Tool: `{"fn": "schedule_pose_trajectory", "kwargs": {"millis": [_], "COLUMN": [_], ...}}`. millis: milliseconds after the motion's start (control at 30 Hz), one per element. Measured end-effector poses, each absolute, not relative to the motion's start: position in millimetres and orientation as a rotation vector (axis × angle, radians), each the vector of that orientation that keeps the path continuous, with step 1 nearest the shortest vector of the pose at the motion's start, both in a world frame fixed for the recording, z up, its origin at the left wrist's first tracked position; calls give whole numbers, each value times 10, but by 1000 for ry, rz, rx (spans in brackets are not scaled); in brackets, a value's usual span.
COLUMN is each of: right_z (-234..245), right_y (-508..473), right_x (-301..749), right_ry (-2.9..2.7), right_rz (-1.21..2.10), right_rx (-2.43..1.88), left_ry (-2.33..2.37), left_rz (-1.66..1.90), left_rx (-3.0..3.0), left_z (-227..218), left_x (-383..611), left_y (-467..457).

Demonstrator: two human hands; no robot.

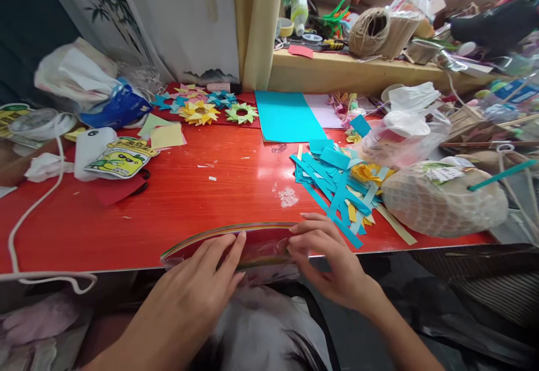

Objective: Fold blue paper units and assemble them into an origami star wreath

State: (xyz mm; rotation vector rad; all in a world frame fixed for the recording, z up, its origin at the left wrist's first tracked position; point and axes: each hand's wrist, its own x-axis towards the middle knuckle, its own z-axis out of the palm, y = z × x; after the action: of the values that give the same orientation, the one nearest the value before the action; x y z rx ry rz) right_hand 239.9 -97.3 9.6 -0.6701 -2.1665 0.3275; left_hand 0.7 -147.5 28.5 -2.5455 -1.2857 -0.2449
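Observation:
A clear plastic zip bag [261, 246] lies across the front edge of the red table, with its long seal strip bowed toward the table's back. My left hand [202, 287] grips it left of the middle, fingers over the strip and thumb beneath. At the bag's right end, my right hand [328, 256] pinches the corner between thumb and fingers. Part of the bag is hidden behind both hands. Just beyond my right hand lies a heap of blue paper strips [332, 177], mixed with a few yellow and pale ones.
Folded paper stars [200, 111] and blue paper sheets [288, 115] lie along the back of the table [236, 157]. To the right, a net-wrapped coconut [442, 200] holds a straw. A white cable [31, 205] and a yellow cartoon packet [122, 159] are on the left.

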Motion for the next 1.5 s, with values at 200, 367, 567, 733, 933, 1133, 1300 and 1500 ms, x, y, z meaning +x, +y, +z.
{"fn": "schedule_pose_trajectory", "kwargs": {"millis": [200, 367, 567, 733, 933, 1133, 1300, 1500], "right_z": [330, 288, 340, 357, 309, 330, 332, 311], "right_y": [-955, -976, -999, -995, -964, -950, -946, -961], "right_x": [2461, 2449, 2428, 2368, 2364, 2387, 2387, 2396], "right_ry": [-2483, -2558, -2626, -2672, -2659, -2654, -2670, -2676], "right_rz": [-168, -312, -406, -448, -451, -467, -473, -455], "right_rx": [-474, -491, -537, -582, -531, -518, -525, -488], "left_ry": [-1288, -1323, -1274, -1241, -1278, -1327, -1325, -1339], "left_rz": [-437, -481, -556, -562, -553, -528, -541, -595], "left_rx": [-2551, -2521, -2510, -2513, -2452, -2462, -2475, -2469], "left_z": [187, 67, 41, 38, 29, 30, 34, -4], "left_x": [42, 90, 119, 184, 209, 188, 195, 234], "left_y": [-1574, -1624, -1617, -1620, -1630, -1635, -1624, -1641]}}
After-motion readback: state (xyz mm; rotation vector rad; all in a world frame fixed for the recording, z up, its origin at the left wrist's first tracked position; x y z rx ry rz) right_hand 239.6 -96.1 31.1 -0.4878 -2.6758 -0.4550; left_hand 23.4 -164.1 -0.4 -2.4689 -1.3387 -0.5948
